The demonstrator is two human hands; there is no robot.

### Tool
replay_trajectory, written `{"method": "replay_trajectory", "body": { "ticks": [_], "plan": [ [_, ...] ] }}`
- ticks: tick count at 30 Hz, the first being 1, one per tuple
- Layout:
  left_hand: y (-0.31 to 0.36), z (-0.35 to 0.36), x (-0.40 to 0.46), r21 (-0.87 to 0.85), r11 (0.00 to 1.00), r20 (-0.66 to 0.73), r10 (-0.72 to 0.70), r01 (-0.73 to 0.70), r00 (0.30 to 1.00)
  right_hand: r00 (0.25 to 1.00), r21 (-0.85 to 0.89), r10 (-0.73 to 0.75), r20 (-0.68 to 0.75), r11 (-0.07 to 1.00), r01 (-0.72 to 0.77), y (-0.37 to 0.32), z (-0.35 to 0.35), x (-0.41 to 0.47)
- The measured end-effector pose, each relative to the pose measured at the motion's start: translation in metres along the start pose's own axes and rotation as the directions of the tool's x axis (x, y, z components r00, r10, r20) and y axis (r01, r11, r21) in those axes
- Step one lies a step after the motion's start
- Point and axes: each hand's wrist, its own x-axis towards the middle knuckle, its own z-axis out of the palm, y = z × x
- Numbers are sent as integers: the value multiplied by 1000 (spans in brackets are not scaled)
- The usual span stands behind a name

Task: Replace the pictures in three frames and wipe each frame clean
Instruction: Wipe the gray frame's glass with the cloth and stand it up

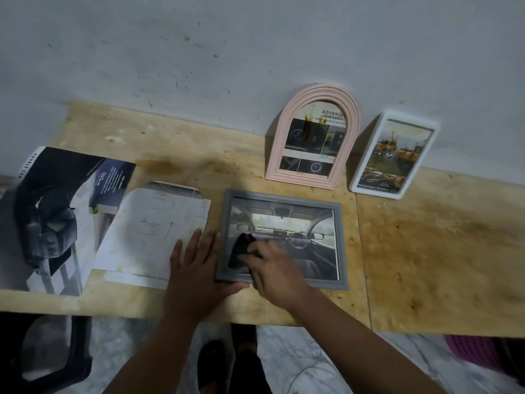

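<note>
— Three frames on the table point(426, 251)?
— Yes. The grey frame point(284, 194) lies flat at the front; the pink frame point(284, 132) and white frame point(358, 177) lean on the wall behind.
— And the hands?
— The left hand point(196, 268) lies flat, fingers straight, against the grey frame's left edge. The right hand point(272, 271) grips a dark cloth point(238, 251) on the glass.

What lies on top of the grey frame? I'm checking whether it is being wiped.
On the grey frame lies a dark cloth held by the right hand. They cover the car picture's lower left part. The left hand presses its edge.
</note>
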Motion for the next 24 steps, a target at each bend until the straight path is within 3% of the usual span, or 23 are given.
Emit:
{"method": "replay_trajectory", "body": {
  "ticks": [2,5,8,11,13,24],
  "plan": [
    [1,0,0,1,1000,17,-5,5,1000,993,9,-90,71,996,90,5,-5,-7],
    [1,-1,0,2,1000,32,-15,15,999,984,11,-94,149,996,94,31,-26,-22],
    [0,-2,0,9,1000,38,-6,6,999,985,22,37,168,999,-41,67,-55,-45],
    [1,-2,0,3,1000,12,7,-7,1000,971,-3,235,48,972,-235,99,-77,-68],
    [1,-2,-1,-4,1000,-7,9,-9,1000,960,-96,278,-17,956,-279,104,-77,-75],
    [0,1,0,-7,1000,-5,5,-5,1000,985,2,123,-123,992,-124,0,6,-32]
  ]
}}
